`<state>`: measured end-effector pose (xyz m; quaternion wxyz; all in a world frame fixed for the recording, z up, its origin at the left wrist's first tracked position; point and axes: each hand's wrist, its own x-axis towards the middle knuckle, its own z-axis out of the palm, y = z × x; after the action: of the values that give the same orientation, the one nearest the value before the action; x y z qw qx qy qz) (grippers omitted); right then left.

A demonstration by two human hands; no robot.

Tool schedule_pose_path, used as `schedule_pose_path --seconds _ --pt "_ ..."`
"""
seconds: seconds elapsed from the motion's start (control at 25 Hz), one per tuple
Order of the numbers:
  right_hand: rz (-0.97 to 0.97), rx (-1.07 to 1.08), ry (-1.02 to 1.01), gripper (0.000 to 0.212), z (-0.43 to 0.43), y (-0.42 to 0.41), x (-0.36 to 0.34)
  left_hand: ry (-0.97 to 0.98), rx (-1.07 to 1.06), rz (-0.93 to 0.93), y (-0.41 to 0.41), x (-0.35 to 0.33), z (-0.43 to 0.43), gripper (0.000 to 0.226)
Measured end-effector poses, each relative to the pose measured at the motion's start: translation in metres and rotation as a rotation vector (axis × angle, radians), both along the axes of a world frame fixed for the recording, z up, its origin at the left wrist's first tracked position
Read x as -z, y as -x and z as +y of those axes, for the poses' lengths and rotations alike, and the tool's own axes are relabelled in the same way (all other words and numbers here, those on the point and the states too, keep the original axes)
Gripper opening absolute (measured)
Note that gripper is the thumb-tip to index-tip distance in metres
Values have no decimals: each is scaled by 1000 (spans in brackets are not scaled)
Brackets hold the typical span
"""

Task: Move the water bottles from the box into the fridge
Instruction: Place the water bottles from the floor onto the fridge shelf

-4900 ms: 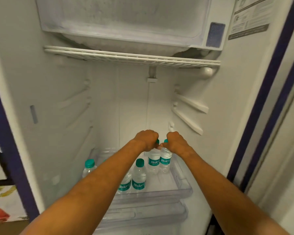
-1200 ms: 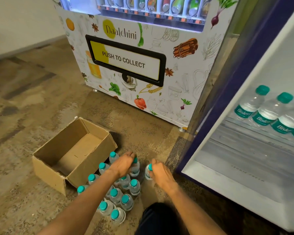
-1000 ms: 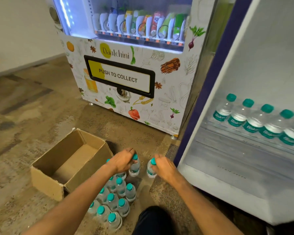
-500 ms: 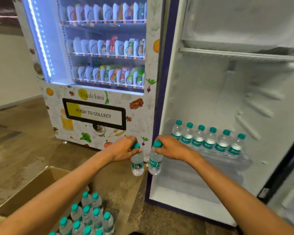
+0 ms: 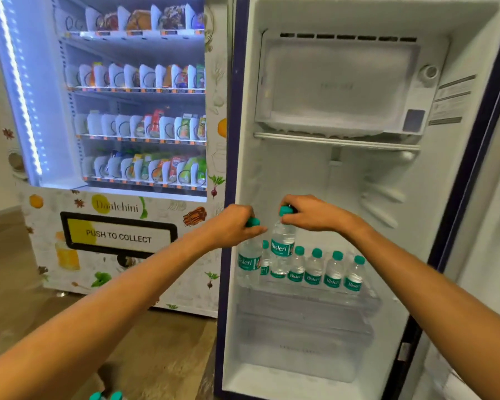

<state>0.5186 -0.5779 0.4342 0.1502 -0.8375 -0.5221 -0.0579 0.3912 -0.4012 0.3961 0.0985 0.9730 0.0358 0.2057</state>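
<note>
two small water bottles at the mouth of an open fridge (image 5: 393,215). each is showing a clear plastic body, a teal screw cap and a teal-and-white band label reading "bisleri".

the left bottle (image 5: 248,262) is hanging upright beneath the left hand (image 5: 233,226), in front of the fridge's left frame. the curled fingers (image 5: 243,212) and thumb are pinching its cap from above. part of the cap is showing at the fingertips, and the body is hanging free below the hand.

the right bottle (image 5: 283,246) is hanging upright beneath the right hand (image 5: 312,213), just inside the cabinet and slightly higher than the left one. the fingers (image 5: 289,202) are clenching round its cap from above, leaving only part of the teal showing. the two bottles are hanging just beside each other; whether they are touching cannot be told.

behind and below them a row of like bottles (image 5: 333,274) is standing upright on a clear shelf tray (image 5: 315,297), and the right bottle is overlapping the row's left part. a freezer compartment (image 5: 338,85) is sitting at the top of the cabinet, and a clear drawer (image 5: 300,342) is lying under the tray.

a lit vending machine (image 5: 119,239) is standing to the left of the fridge, with a flap reading "push to collect". two teal caps (image 5: 106,396) are showing at the bottom edge, over the floor (image 5: 156,356).
</note>
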Motion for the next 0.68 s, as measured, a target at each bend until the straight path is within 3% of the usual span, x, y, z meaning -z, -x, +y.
schedule_pose_path --seconds 0.36,0.68 --pt "4 69 -73 19 10 -83 -23 2 14 -131 -110 -43 -19 32" --pt "24 204 -123 27 51 -172 18 137 -215 -44 -214 -26 15 41"
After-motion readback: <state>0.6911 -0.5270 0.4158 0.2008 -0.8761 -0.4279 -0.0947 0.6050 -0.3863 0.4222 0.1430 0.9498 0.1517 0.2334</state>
